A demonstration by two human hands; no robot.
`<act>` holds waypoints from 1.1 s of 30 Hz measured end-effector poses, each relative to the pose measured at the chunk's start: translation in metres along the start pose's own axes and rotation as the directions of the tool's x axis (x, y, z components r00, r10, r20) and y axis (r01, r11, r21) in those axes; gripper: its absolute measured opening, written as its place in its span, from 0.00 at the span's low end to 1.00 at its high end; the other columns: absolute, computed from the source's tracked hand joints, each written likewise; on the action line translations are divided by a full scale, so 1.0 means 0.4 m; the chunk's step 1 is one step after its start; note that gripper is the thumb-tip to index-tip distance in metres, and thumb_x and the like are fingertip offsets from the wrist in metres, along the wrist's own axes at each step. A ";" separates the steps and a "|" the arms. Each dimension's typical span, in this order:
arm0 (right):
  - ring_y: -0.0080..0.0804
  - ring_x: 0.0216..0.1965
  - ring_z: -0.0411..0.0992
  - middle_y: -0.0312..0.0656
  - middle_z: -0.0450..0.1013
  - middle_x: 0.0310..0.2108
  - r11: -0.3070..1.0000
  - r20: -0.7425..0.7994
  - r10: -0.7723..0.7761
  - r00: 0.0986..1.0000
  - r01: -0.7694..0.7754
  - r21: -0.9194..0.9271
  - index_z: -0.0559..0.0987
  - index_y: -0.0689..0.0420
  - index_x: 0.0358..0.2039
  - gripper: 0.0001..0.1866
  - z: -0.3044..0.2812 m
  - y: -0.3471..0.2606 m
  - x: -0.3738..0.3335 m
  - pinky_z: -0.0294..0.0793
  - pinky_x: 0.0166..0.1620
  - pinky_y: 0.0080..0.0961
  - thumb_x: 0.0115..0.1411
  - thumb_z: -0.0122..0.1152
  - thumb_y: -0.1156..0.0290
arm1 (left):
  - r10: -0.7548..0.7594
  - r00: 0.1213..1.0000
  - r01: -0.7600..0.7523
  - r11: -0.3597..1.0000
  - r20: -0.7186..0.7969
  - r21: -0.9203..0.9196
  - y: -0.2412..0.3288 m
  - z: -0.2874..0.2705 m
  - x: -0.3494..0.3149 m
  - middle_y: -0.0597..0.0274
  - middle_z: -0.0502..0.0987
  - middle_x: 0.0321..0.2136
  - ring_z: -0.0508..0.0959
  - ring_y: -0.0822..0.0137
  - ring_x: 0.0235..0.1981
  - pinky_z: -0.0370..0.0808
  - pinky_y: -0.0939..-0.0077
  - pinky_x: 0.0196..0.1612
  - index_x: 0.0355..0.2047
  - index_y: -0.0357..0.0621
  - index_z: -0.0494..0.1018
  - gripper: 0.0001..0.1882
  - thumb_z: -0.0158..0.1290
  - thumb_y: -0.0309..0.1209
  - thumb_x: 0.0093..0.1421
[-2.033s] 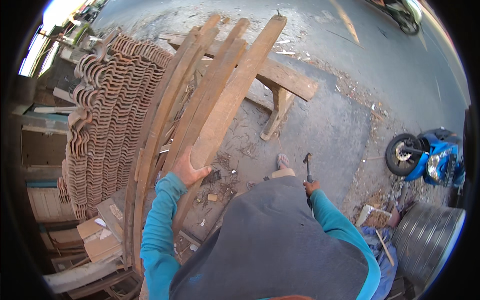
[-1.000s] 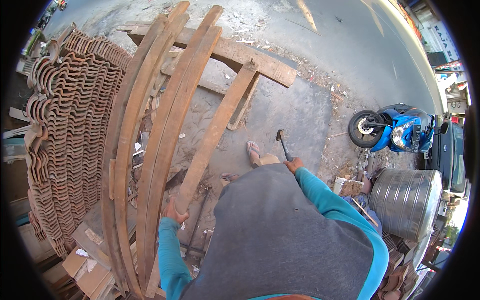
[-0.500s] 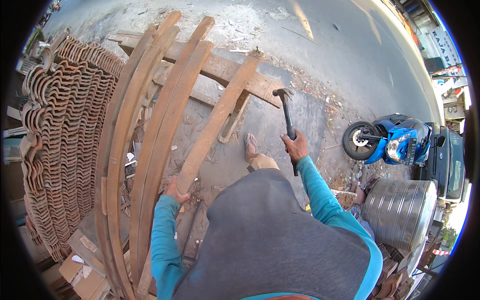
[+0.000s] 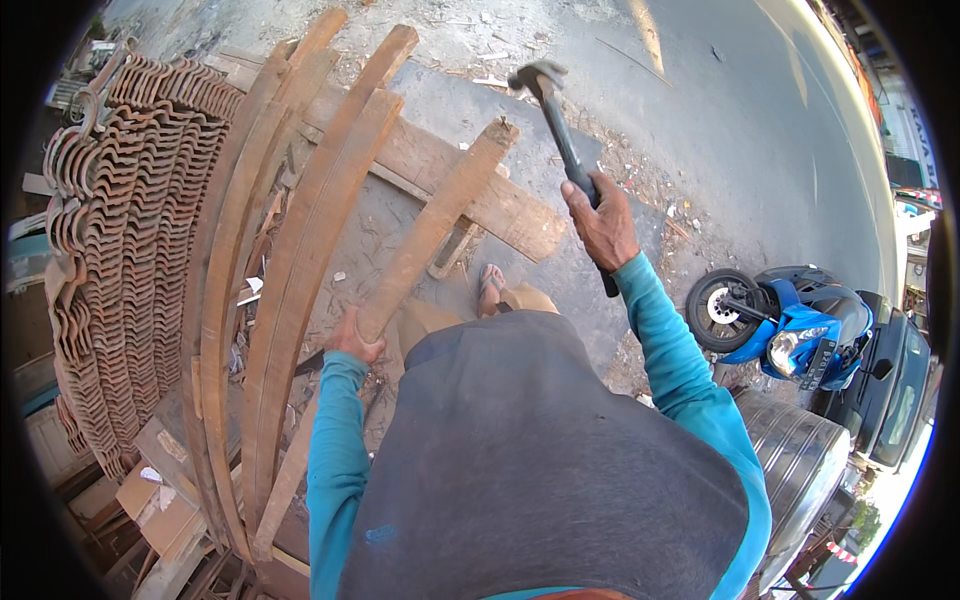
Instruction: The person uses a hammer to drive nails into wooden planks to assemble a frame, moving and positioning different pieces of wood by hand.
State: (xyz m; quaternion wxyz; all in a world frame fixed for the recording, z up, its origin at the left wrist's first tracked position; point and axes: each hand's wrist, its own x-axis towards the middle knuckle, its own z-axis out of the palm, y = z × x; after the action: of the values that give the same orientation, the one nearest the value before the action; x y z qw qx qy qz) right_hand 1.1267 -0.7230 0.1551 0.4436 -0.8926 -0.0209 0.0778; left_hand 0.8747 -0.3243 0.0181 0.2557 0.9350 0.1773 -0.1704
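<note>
My right hand (image 4: 602, 222) is wrapped round the dark handle of a claw hammer (image 4: 562, 125), raised with its head pointing up and left. My left hand (image 4: 354, 337) grips the near end of a wooden beam (image 4: 432, 227). That beam slants away from me and rests across a wide plank (image 4: 520, 218). At its far end something small sticks up, too small to make out. Left of my left hand, several long wooden beams (image 4: 318, 210) lean side by side over the same plank.
Stacked clay roof tiles (image 4: 135, 250) stand at the far left. To the right are a blue motorcycle (image 4: 790, 325), a dark car (image 4: 895, 390) and a ribbed metal tank (image 4: 790, 440). Wood scraps and debris litter the ground, and a road (image 4: 720, 130) runs beyond.
The hammer has risen, its head swinging up and to the left with my right hand. The small thing on the beam's far end no longer shows as plainly. My left hand still holds the beam.
</note>
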 end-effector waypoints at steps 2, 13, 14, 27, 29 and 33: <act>0.35 0.24 0.69 0.45 0.69 0.20 0.996 -0.054 -0.079 0.995 0.080 0.024 0.74 0.63 0.42 0.27 -0.038 -0.103 0.029 0.69 0.30 0.37 0.65 0.57 0.47 | 0.020 0.996 -0.015 0.998 -0.086 0.059 0.022 0.016 -0.003 0.44 0.78 0.43 0.79 0.41 0.44 0.76 0.49 0.45 0.57 0.51 0.67 0.43 0.71 0.43 0.40; 0.59 0.34 0.74 0.61 0.73 0.28 0.922 0.220 0.069 0.973 0.022 -0.385 0.72 0.63 0.39 0.23 -0.047 0.028 0.083 0.70 0.37 0.48 0.68 0.54 0.51 | 0.079 0.960 -0.029 0.982 -0.268 0.185 0.072 0.011 -0.042 0.51 0.76 0.37 0.80 0.47 0.38 0.78 0.55 0.40 0.57 0.53 0.69 0.42 0.71 0.41 0.39; 0.52 0.34 0.75 0.58 0.72 0.28 0.941 0.203 0.110 0.973 -0.036 -0.337 0.74 0.64 0.41 0.25 -0.063 0.014 0.083 0.71 0.39 0.44 0.67 0.54 0.50 | 0.064 0.960 -0.015 0.984 -0.273 0.175 0.074 0.011 -0.033 0.51 0.76 0.37 0.80 0.47 0.38 0.78 0.55 0.40 0.57 0.53 0.69 0.42 0.71 0.41 0.39; 0.34 0.29 0.72 0.47 0.71 0.25 0.898 0.183 -0.066 0.981 0.139 -0.417 0.71 0.63 0.38 0.19 -0.025 0.129 0.069 0.72 0.34 0.39 0.68 0.56 0.56 | 0.078 0.947 -0.003 0.972 -0.310 0.236 0.084 0.026 -0.057 0.50 0.74 0.37 0.78 0.47 0.37 0.78 0.54 0.38 0.58 0.52 0.68 0.42 0.70 0.40 0.40; 0.37 0.31 0.72 0.50 0.71 0.27 0.950 0.126 0.135 0.983 -0.092 -0.300 0.72 0.65 0.37 0.24 -0.004 0.173 0.048 0.71 0.38 0.41 0.67 0.54 0.52 | 0.082 0.940 -0.004 0.973 -0.330 0.230 0.078 0.040 -0.052 0.51 0.74 0.37 0.79 0.47 0.37 0.78 0.54 0.38 0.58 0.51 0.68 0.43 0.70 0.40 0.40; 0.16 0.14 0.61 0.31 0.64 0.18 0.983 -0.009 0.019 1.000 -0.018 0.184 0.69 0.58 0.34 0.16 -0.107 -0.122 0.029 0.61 0.16 0.18 0.70 0.55 0.57 | 0.109 0.945 -0.040 0.974 -0.307 0.221 0.061 0.057 -0.065 0.52 0.74 0.37 0.78 0.48 0.37 0.78 0.55 0.39 0.58 0.51 0.68 0.43 0.70 0.39 0.39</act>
State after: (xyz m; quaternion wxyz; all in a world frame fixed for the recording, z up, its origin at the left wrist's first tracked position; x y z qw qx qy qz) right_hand 1.1465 -0.7260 0.2178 0.5236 -0.8483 -0.0030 0.0788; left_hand 0.8570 -0.3626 0.0204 0.1292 0.9781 0.1614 -0.0259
